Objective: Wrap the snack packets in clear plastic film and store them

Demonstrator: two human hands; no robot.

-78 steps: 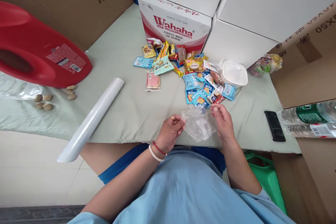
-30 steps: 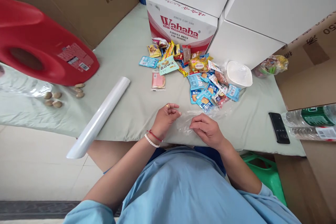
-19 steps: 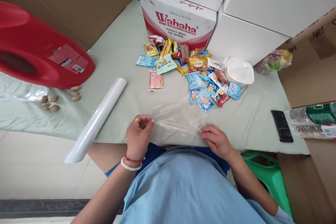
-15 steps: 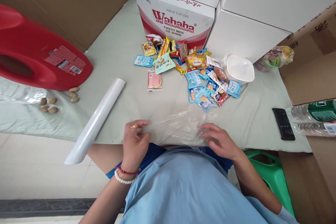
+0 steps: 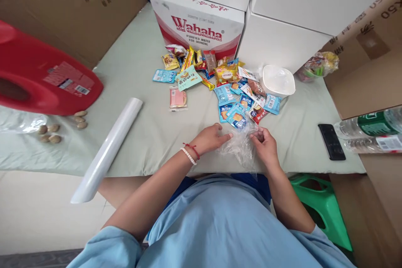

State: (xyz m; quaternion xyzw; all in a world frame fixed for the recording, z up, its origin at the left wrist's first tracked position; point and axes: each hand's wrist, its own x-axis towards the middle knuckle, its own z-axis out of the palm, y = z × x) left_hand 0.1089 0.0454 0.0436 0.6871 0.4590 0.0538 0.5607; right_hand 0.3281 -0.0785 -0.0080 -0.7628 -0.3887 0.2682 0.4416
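Note:
A thin, crumpled clear plastic bag [image 5: 239,149] lies bunched up on the cloth-covered table in front of me. My right hand [image 5: 265,146] pinches its right side between thumb and fingers. On the bag's left, my left hand [image 5: 211,138] has its thumb stretched toward the plastic, apart from the fingers; whether it touches the bag is hard to see. Just beyond the bag are blue snack packets [image 5: 238,116] and a red packet [image 5: 258,113]. A pink-wrapped round biscuit [image 5: 178,98] lies alone to the left.
More wrapped snacks [image 5: 226,73] sit before a Wahaba-style water carton [image 5: 198,29]. A white bowl [image 5: 279,80] stands to their right. At left are a white roll [image 5: 108,148], a red jug [image 5: 47,73] and several walnuts [image 5: 54,128]. A phone [image 5: 332,142] and bottles [image 5: 377,124] lie right.
Both hands have moved forward, the left also to the right, so they are closer together. The plastic bag, spread out before, is now gathered into a smaller bunch nearer the snacks.

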